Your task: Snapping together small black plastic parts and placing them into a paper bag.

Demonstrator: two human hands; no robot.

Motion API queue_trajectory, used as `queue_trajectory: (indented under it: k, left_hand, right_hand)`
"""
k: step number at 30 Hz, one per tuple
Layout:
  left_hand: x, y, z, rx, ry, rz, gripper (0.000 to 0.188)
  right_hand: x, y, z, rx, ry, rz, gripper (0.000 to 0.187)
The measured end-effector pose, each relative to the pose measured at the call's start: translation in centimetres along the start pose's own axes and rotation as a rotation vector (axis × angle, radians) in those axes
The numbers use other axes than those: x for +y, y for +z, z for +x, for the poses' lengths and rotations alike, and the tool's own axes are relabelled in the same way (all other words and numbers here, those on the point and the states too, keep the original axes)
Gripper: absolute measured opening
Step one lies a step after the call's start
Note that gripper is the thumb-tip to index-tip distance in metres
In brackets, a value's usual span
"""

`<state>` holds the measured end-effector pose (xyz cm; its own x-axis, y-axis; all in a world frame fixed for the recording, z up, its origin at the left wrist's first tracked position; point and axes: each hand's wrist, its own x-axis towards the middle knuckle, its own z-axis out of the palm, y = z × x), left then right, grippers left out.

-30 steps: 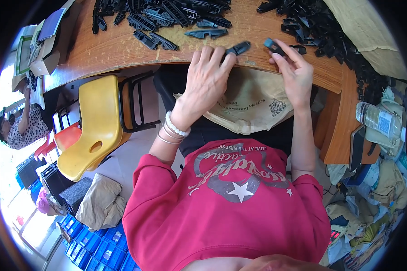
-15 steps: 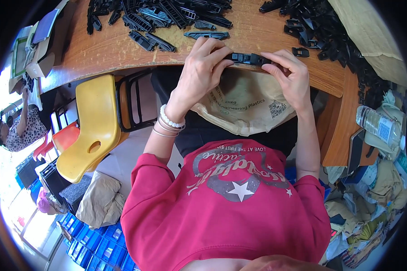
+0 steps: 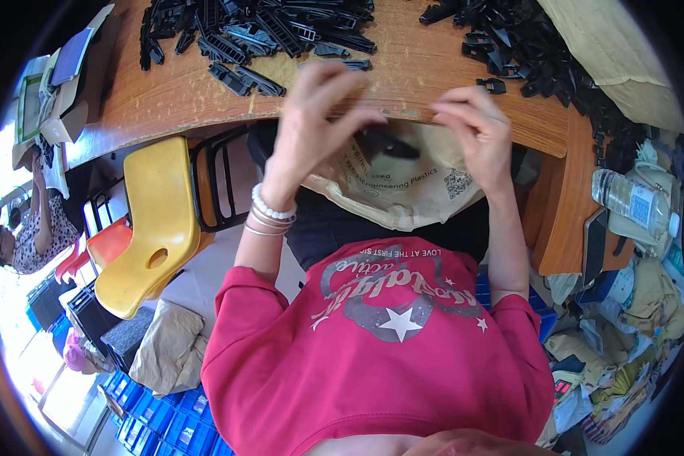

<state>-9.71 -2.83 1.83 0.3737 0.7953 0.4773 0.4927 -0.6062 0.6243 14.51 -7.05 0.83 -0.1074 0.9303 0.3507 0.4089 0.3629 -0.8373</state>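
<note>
My left hand [image 3: 318, 125], slightly blurred, is raised over the left side of the paper sack [image 3: 403, 204], its thumb and fingers apart. My right hand [image 3: 479, 133] hovers above the sack's right side with loosely bent fingers and nothing visible in them. Between and below the hands, a black plastic part [image 3: 390, 144] appears in the sack's mouth, blurred and touched by neither hand. The sack lies open at my lap against the table edge. Long black ladder-like plastic pieces [image 3: 258, 38] are heaped beyond my left hand. Smaller black plastic pieces [image 3: 520, 49] form a pile beyond my right.
The wooden table [image 3: 410, 76] curves around in front. A yellow chair [image 3: 159, 220] stands at left, and a person [image 3: 42, 228] is farther off. At right are a plastic bottle [image 3: 631, 199], a phone [image 3: 594, 247] and crumpled bags. Blue bins [image 3: 167, 418] sit lower left.
Both hands held a black plastic part at the table edge. They have let go and moved apart, the left hand to the left; the part is now lower, in the sack's mouth.
</note>
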Motion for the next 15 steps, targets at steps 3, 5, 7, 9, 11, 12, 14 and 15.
queue_trajectory:
  k: [3,5,7,9,11,12,14,15]
  left_hand:
    - [-1.5,-1.0,0.7,0.026,0.076,0.387,0.039]
    - [-1.2,-0.9,1.0,-0.039,0.139,0.37,0.036]
    - [-0.6,-0.1,1.3,-0.084,0.227,0.384,0.032]
    - [0.4,1.0,1.9,-0.104,0.244,0.411,0.032]
    - [0.3,1.7,2.7,-0.107,0.263,0.428,0.032]
    - [-0.1,2.1,2.9,-0.141,0.24,0.378,0.031]
    - [-0.3,2.4,2.9,-0.177,0.223,0.327,0.03]
    - [-0.4,2.4,2.8,-0.171,0.212,0.251,0.029]
  right_hand:
    - [0.5,-2.6,0.3,0.339,-0.067,-0.478,0.012]
    - [1.6,-3.7,0.4,0.289,0.007,-0.629,0.011]
    - [1.9,-3.9,0.1,0.255,-0.014,-0.626,0.012]
    - [1.3,-3.3,0.0,0.266,-0.028,-0.457,0.009]
    - [0.6,-2.3,-0.3,0.313,0.102,-0.157,0.008]
    - [0.1,-1.9,-0.5,0.354,0.234,0.145,0.007]
    - [-0.6,-1.5,-0.3,0.344,0.246,0.146,0.019]
    - [-0.7,-1.3,-0.3,0.345,0.244,0.099,0.022]
